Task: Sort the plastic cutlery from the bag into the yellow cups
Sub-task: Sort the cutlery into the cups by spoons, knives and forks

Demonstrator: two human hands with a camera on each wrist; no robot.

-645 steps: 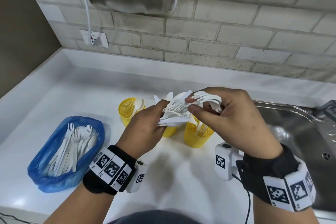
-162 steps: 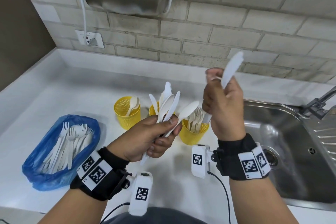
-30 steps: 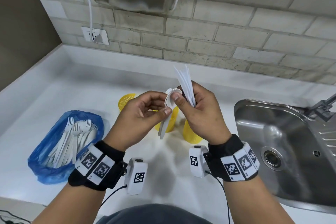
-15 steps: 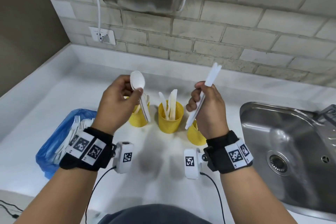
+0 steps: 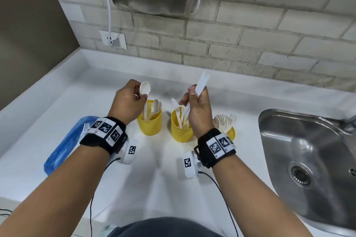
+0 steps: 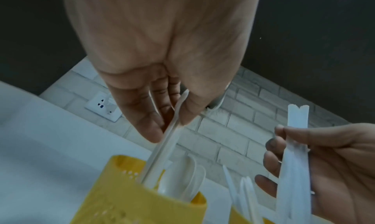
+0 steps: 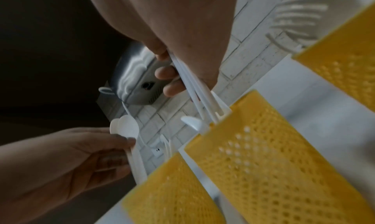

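Cutlery going handle-first into two yellow cups at once.

Spoons (image 5: 144, 89), white plastic, are pinched near their bowls by the left hand (image 5: 127, 105), thumb and fingers curled on the stems, with the handles dipping into the left yellow cup (image 5: 149, 122) that already stands full of spoons. Knives (image 5: 200, 83) are gripped by the right hand (image 5: 196, 110), fingers wrapped round their middles, lower ends reaching into the middle yellow cup (image 5: 180, 131) among other knives. Behind the right wrist, a third yellow cup (image 5: 231, 133) carries forks (image 5: 224, 121). On the white counter (image 5: 57, 102) to the left, partly hidden by the left wristband, lies the blue bag (image 5: 61, 152) with fork tines showing. To the right sits a steel sink (image 5: 308, 150).
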